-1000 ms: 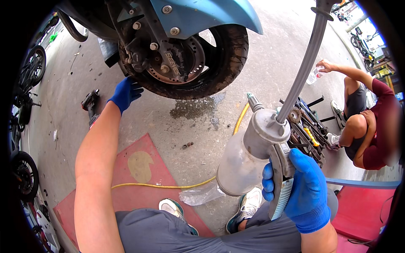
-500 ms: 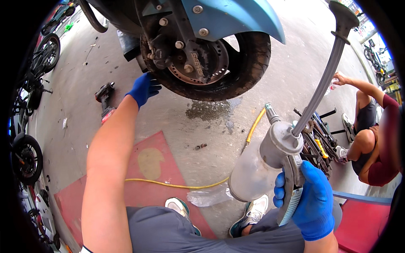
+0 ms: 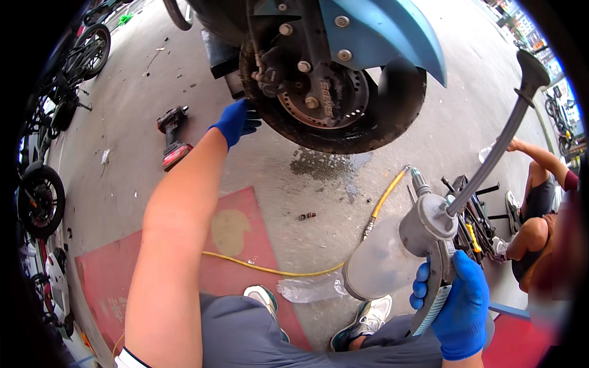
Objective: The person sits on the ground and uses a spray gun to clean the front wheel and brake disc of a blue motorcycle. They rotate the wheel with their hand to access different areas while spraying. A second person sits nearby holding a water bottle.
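Note:
In a blue glove, my left hand point(image 3: 235, 122) reaches to the near left side of a front tyre point(image 3: 380, 140). Its fingers are stretched out, and their tips are at the tyre's edge; whether they press on it I cannot tell. The wheel has a drilled brake disc point(image 3: 293, 110) and sits under a blue fender point(image 3: 399, 34). My right hand point(image 3: 461, 310), also gloved, is wrapped round the trigger handle of a translucent pump bottle point(image 3: 381, 260) with a grey top. From that top a long grey tube point(image 3: 491, 156) rises to a flared black end.
A cordless impact wrench point(image 3: 173, 136) lies left of my forearm. Beneath the bottle runs a yellow air hose point(image 3: 383, 199), by a clear plastic bag point(image 3: 311, 288). Tools point(image 3: 469, 230) lie at right near a seated person point(image 3: 540, 236). Motorbikes point(image 3: 40, 202) line the left.
The view has shifted, so the wheel, wrench and bottle all appear farther right. My left hand stays by the tyre, and my right hand keeps its grip on the bottle.

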`<action>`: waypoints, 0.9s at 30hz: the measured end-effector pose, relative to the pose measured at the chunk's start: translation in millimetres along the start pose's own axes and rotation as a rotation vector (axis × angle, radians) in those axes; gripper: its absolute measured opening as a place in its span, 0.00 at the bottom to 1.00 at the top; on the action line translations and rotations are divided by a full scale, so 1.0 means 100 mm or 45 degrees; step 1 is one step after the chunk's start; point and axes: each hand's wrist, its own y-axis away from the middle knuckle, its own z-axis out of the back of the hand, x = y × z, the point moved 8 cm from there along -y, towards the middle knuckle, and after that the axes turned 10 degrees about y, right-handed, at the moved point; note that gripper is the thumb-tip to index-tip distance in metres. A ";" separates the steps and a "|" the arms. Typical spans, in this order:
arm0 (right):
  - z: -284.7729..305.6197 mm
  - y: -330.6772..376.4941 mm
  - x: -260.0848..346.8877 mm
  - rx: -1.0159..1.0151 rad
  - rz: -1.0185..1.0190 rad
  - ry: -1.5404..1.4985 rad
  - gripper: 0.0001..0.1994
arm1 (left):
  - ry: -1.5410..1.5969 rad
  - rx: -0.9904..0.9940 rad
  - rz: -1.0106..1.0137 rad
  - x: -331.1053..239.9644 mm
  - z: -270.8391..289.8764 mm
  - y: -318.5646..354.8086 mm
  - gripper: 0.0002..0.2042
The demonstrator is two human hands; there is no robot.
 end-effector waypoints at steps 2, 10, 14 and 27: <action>-0.01 0.00 -0.01 -0.004 -0.021 -0.006 0.23 | 0.003 -0.012 -0.001 0.02 0.08 -0.07 0.19; -0.03 0.00 -0.06 -0.005 -0.070 0.013 0.23 | -0.052 -0.005 0.007 0.01 0.05 -0.07 0.19; 0.02 -0.02 -0.07 -0.017 -0.103 0.048 0.23 | -0.030 0.040 0.021 0.02 -0.03 -0.14 0.19; -0.10 -0.05 -0.11 0.023 -0.047 0.094 0.22 | -0.097 0.045 -0.006 -0.01 0.06 -0.06 0.21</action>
